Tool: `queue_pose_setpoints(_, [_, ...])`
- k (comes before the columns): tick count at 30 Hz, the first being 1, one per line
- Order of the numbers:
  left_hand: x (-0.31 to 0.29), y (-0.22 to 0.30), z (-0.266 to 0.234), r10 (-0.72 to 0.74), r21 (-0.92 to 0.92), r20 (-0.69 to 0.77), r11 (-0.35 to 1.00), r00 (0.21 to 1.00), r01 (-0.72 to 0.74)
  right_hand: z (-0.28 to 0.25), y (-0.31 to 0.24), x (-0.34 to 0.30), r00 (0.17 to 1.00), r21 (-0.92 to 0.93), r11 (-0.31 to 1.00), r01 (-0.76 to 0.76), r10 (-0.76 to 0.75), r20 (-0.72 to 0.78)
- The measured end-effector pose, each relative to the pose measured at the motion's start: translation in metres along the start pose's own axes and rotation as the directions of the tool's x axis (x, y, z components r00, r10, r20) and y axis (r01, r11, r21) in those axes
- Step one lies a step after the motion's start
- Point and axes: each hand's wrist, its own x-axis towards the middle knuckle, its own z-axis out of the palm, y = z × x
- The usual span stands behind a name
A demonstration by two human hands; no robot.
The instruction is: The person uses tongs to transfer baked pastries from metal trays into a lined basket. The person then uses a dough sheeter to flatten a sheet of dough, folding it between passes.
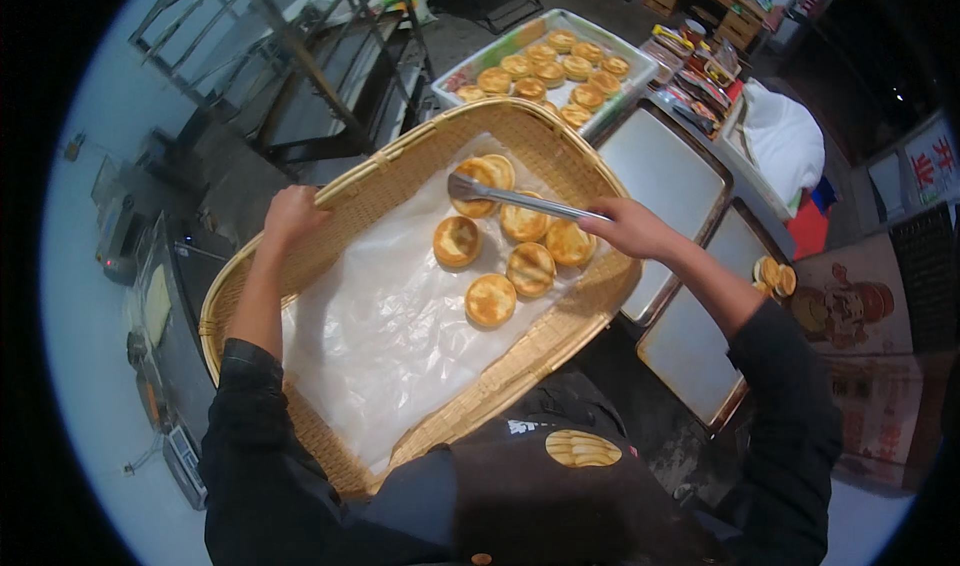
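right hand closed around metal tongs, tips at a flat golden pastry; likely crumbly, lift by edges. left hand clasps basket rim.

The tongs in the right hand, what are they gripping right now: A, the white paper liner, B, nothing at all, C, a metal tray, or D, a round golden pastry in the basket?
D: the right hand holds the tongs, whose tips close on a round golden pastry at the far side of the woven basket, while the left hand grips the basket's rim.
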Motion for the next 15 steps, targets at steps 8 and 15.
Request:
queue_pose_setpoints(8, [-0.012, 0.020, 0.025, -0.111, 0.026, 0.034, 0.994, 0.993, 0.110, 0.026, 0.013, 0.153, 0.954, -0.209, 0.971, 0.113, -0.047, 0.297])
queue_pose_setpoints(15, [-0.021, 0.011, 0.043, -0.135, 0.012, 0.019, 0.991, 0.991, 0.134, 0.046, 0.021, 0.155, 0.937, -0.236, 0.971, 0.039, 0.046, 0.345])
